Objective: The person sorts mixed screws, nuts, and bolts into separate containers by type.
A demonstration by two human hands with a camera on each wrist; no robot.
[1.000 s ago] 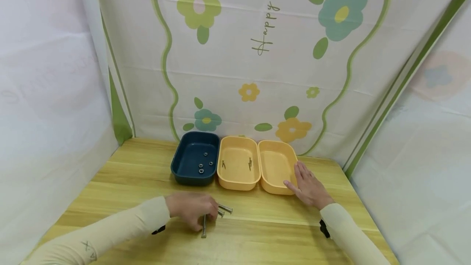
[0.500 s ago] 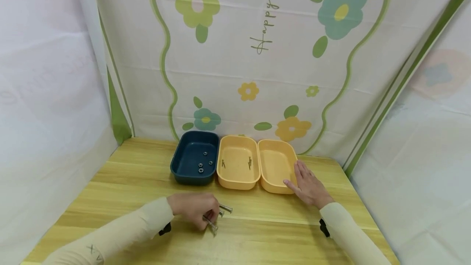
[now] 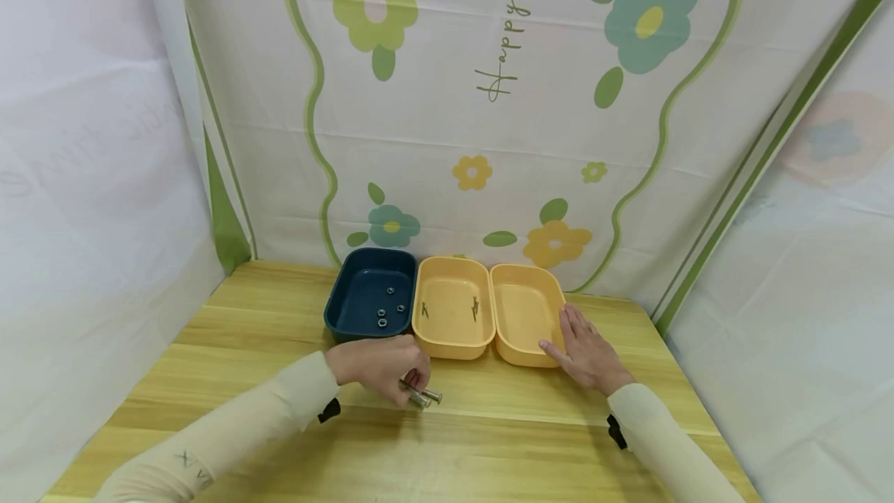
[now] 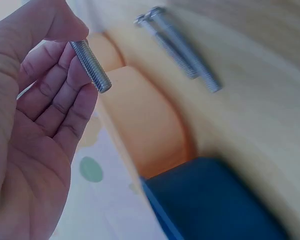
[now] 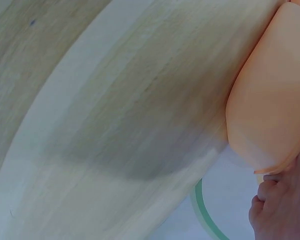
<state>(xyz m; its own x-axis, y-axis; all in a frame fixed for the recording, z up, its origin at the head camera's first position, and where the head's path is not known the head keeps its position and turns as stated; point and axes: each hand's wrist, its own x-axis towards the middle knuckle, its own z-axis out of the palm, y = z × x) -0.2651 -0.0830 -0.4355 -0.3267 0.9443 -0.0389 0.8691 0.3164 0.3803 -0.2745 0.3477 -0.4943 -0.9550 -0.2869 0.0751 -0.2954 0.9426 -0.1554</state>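
My left hand [image 3: 382,365] pinches a threaded metal bolt [image 4: 92,67] between thumb and fingers, just in front of the dark blue tray [image 3: 370,336]. Two more bolts [image 4: 177,47] lie side by side on the wooden table, apart from the hand in the left wrist view. In the head view these partly overlap the held one. On the right, my right hand [image 3: 592,355] rests with extended fingers along the side of the right yellow tray [image 3: 529,355], its thumb over the front rim.
Several nuts [image 3: 382,323] lie in the blue tray. The middle yellow tray [image 3: 454,349] holds a few small thin screw-like pieces [image 3: 475,309]. All three trays stand in a row at the back of the table [image 3: 489,441], before a flowered cloth wall [image 3: 419,123].
My left hand has picked up one bolt from the table, turned it, and risen toward the trays. The right hand stays where it was.
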